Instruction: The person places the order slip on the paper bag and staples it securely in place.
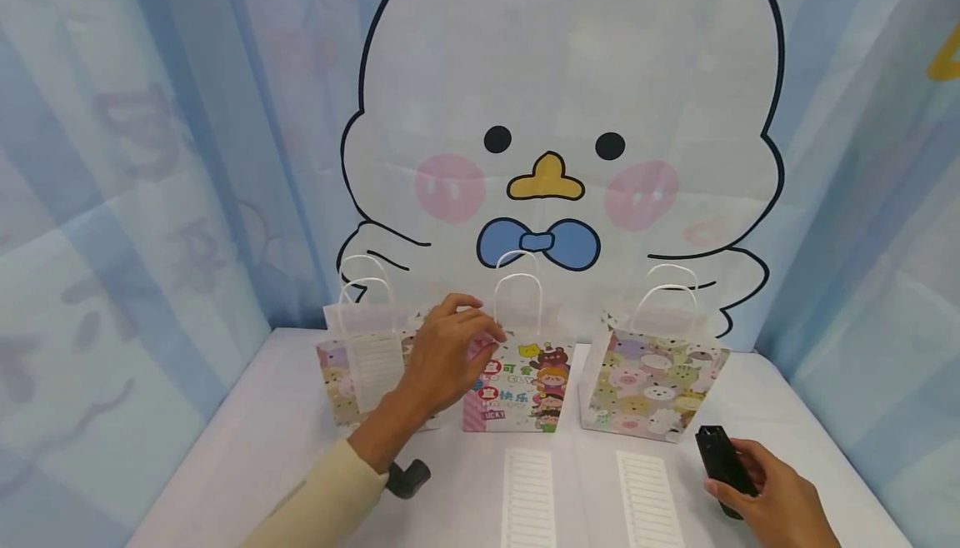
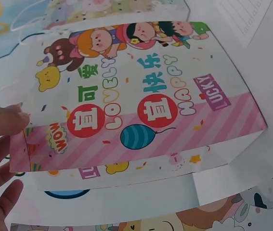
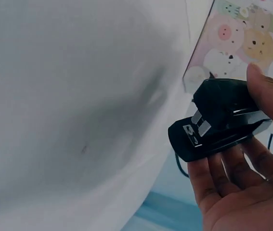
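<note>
In the head view, my left hand (image 1: 450, 356) is at the upper left edge of the middle paper gift bag (image 1: 517, 390), printed with cartoon children. The left wrist view shows that bag's edge between thumb (image 2: 11, 120) and fingers, which pinch it. My right hand (image 1: 780, 490) holds a black stapler (image 1: 723, 465) above the table's right side. In the right wrist view, the thumb lies on top of the stapler (image 3: 223, 115) and the fingers are curled beneath; its front end gapes.
An animal-print gift bag (image 1: 652, 386) stands at right; another bag (image 1: 337, 373) at left has a white lined strip (image 1: 377, 373) against its front. Two similar lined strips lie on the table, one in the middle (image 1: 528, 498) and one further right (image 1: 648, 498). Cartoon-printed curtains (image 1: 562, 57) enclose the table.
</note>
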A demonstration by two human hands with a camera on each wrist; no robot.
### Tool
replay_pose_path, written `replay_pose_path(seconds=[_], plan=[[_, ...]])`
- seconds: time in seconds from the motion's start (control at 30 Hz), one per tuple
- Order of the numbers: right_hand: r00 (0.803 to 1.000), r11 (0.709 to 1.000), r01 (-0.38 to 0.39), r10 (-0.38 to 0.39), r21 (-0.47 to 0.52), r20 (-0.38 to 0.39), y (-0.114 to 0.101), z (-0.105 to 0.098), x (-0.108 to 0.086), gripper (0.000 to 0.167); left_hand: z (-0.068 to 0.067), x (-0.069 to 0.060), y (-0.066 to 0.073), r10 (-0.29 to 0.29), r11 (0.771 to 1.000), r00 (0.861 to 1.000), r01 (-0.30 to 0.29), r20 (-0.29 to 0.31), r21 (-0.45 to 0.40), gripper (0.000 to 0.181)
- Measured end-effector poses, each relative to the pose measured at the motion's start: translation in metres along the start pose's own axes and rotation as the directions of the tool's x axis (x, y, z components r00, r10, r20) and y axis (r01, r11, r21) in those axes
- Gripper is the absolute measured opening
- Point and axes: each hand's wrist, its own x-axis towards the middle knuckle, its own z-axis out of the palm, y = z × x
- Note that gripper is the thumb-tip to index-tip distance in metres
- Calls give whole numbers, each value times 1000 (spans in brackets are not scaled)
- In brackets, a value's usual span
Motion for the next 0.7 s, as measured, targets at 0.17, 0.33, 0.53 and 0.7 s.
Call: replay_pose_path(seconds=[0.17, 0.33, 0.53, 0.7], plan=[[996, 996, -75, 76, -39, 40, 17, -1, 5, 107, 3, 0, -1, -21, 1000, 1000, 21, 9, 4, 9], [993, 991, -108, 112, -76, 40, 27, 0, 8, 104, 5, 1, -2, -20, 1000, 1000, 20, 8, -2, 9], [995, 986, -91, 95, -137, 29, 29, 3, 9, 101, 5, 1, -2, -22, 1000, 1000, 22, -5, -6, 10], [993, 982, -99, 108, -162, 49, 28, 5, 10, 100, 6, 0, -2, -27, 1000, 1000, 27, -4, -15, 10]])
